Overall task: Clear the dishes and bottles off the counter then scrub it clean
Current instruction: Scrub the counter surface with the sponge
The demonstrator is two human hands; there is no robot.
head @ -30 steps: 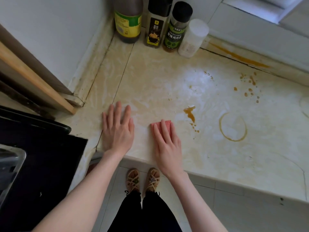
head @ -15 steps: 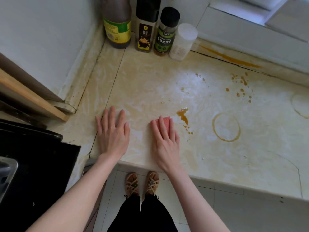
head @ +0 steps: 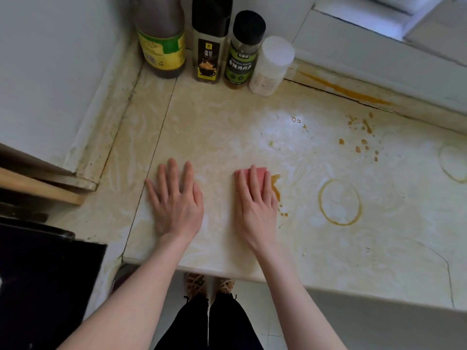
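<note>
Under the right hand's straight fingers sits a pink sponge, pressed flat, not gripped. Left hand lies spread on the counter, holding nothing. Just right of the sponge: brown spill, then ring stain, spatter beyond. Four bottles stand well ahead of the fingertips. Scrubbing seems under way; clearing looks unfinished.

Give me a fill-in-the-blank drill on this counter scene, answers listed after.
1. The right hand presses a ____ sponge onto the counter.
2. The left hand lies flat and holds ____.
3. The ring stain lies to the sponge's ____.
4. The bottle beside the white container has a ____ cap.
Answers: pink; nothing; right; black.
</note>
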